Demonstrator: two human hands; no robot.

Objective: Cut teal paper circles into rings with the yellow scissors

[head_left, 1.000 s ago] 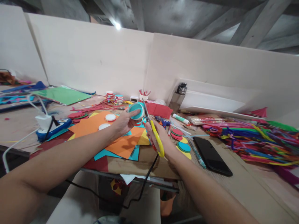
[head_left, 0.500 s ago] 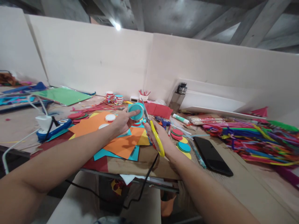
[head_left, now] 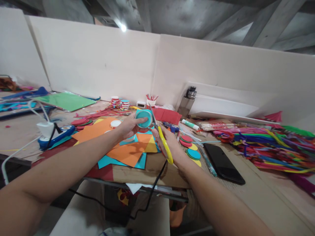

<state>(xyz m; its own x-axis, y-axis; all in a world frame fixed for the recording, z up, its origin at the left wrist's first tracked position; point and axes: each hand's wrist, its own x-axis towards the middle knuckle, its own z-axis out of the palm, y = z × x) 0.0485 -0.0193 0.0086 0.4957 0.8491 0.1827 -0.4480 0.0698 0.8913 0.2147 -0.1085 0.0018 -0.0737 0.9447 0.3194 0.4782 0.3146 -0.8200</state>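
Left hand (head_left: 130,127) is gripping a white-rimmed disc (head_left: 143,120) with teal paper (head_left: 138,111) against it; thumb is lying across the disc's face, the other fingers are curling round behind. The pair is hanging in the air over the table (head_left: 19,127), around the middle of its front edge, above orange paper (head_left: 128,155). Right hand (head_left: 171,139) is closing round the yellow handles of the scissors (head_left: 165,144); blades are pointing up and away, just beside the disc's right rim. Can't tell from where I'm standing how far the blades are parting.

To do it well, I'd say: thumb pressing steadily so the paper isn't slipping, disc turning into the blades rather than the wrist twisting, blades running close along the rim without biting it, fingertips staying clear.

Count: one disc in hand, one pair of scissors. One white lid (head_left: 115,124) is resting in full view on the orange paper. Along the back edge: two stacks of red-and-white pieces (head_left: 115,102), one timer (head_left: 141,105), one cup (head_left: 151,103), one leaning bottle (head_left: 186,104). Toward the right edge: one phone (head_left: 222,164), one glue stick (head_left: 190,124). Toward the back left corner: one green sheet (head_left: 66,100).
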